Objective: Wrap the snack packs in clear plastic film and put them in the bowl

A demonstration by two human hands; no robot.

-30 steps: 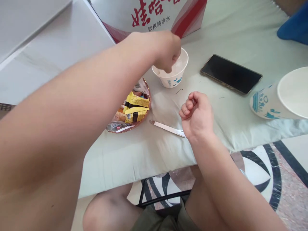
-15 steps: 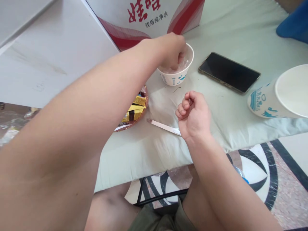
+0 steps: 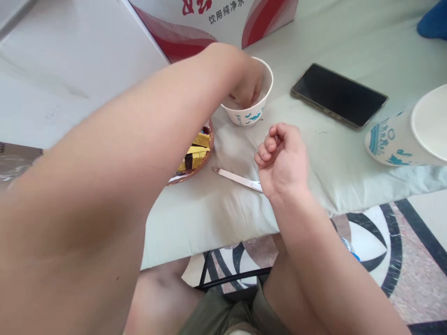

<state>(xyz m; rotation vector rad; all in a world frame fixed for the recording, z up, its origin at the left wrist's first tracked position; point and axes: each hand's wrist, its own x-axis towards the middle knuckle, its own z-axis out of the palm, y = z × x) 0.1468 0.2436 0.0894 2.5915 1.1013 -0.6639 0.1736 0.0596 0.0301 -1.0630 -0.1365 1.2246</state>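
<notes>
A white paper bowl (image 3: 248, 116) with blue print stands on the pale green cloth. My left hand (image 3: 248, 83) reaches down into it, fingers bent and close together; the bowl wall and the hand itself hide their tips, and what they hold does not show. My right hand (image 3: 284, 158) lies palm up on the cloth, fingers curled in a loose fist with nothing visible inside. Beside its wrist is a slim pale stick-like tool (image 3: 237, 178) with a darker tip, one end partly hidden by the hand.
Left of the bowl is a round dish (image 3: 210, 160) of yellow-wrapped sweets, partly behind my forearm. A white and red carton (image 3: 223, 28) stands at the back. On the right are a black phone (image 3: 338, 95) and a large white paper tub (image 3: 387, 144). The cloth's front edge drops toward my knees.
My left hand has gone deeper into the bowl, and the clear film seen under its fingers is now hidden. My right hand stays curled. The view has shifted slightly.
</notes>
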